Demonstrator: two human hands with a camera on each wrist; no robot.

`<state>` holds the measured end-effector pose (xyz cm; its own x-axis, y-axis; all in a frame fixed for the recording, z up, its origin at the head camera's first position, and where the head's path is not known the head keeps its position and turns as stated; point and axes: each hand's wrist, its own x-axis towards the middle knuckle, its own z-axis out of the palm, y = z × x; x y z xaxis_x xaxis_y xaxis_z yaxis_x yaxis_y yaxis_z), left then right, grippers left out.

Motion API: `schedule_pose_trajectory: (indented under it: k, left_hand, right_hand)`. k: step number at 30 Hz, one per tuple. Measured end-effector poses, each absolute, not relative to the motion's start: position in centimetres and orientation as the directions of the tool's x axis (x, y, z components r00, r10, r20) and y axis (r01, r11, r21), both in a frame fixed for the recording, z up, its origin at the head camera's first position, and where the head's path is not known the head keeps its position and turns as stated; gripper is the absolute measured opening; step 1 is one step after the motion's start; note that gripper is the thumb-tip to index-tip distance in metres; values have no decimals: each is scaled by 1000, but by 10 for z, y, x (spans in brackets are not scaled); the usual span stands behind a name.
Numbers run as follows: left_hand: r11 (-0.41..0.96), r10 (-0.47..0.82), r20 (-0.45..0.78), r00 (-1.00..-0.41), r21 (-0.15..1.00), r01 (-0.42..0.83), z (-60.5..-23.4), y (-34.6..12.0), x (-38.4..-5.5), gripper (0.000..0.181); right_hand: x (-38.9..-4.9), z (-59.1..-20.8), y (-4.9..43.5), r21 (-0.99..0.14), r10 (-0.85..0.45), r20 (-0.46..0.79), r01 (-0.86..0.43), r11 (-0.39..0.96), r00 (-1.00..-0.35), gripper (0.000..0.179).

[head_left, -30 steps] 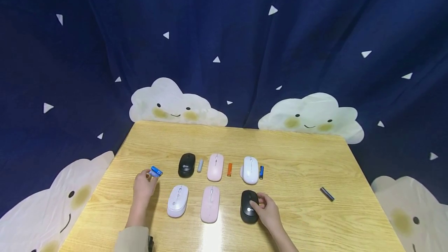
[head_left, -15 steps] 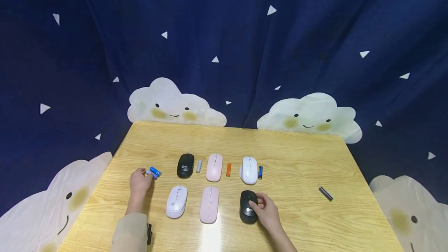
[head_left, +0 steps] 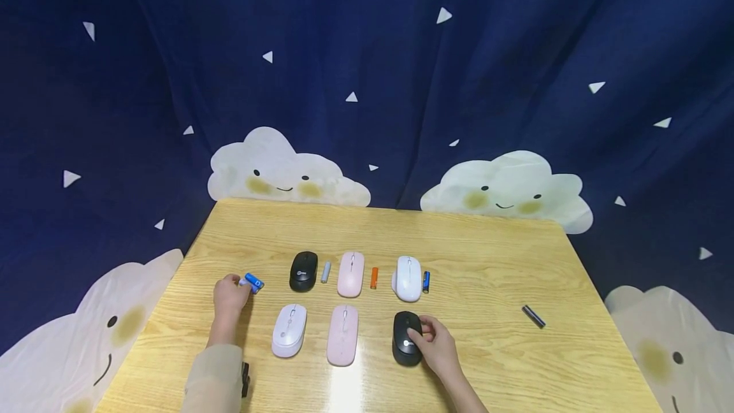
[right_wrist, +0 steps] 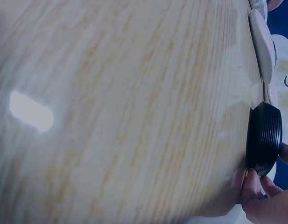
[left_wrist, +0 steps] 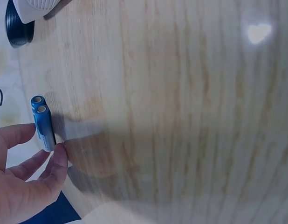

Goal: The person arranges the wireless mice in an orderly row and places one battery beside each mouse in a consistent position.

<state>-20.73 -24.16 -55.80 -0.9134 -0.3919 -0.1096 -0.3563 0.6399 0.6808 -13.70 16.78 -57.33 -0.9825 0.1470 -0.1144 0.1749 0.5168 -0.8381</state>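
On the table's left side my left hand (head_left: 230, 299) pinches a pair of blue batteries (head_left: 255, 281) lying side by side. In the left wrist view, the batteries (left_wrist: 44, 125) show their ends, with fingertips on either side of their lower part. My right hand (head_left: 440, 350) grips the front black computer mouse (head_left: 404, 329) at its right side, thumb over the top. The right wrist view shows this black mouse (right_wrist: 265, 140) edge-on, fingers at its near end. A white mouse (head_left: 289, 330) and a pink mouse (head_left: 343, 334) lie between the two hands.
Behind stand another black mouse (head_left: 304, 271), a pink mouse (head_left: 350, 274) and a white mouse (head_left: 408, 278). Beside them lie a grey battery (head_left: 325, 272), an orange battery (head_left: 374, 278) and a dark blue battery (head_left: 426, 282). A dark battery (head_left: 534, 316) lies far right on the wooden table (head_left: 487, 253).
My left hand has lowered slightly and drawn a little left with the blue batteries, then stayed nearly still. My right hand keeps its grip on the black mouse.
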Motion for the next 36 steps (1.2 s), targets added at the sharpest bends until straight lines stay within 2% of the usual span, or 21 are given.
schedule_pose_trajectory:
  k: [14,25,30,36]
  left_hand:
    - [614,-432,-141,-891,677,-406,-559,-237,-211,36]
    - [680,-444,-95,-891,612,-404,-559,-235,-209,34]
    - [681,-428,-93,-899,621,-388,-557,-234,-207,32]
    - [634,-462,-89,-882,662,-399,-557,-234,-202,34]
  right_hand:
    - [-137,-573,167,-835,156,-104,171,522,-982,44]
    - [-136,-574,168,-841,144,-106,166,514,-984,45]
    - [-136,-574,168,-839,151,-109,172,516,-983,45]
    - [-137,-576,168,-841,152,-111,174,512,-982,45]
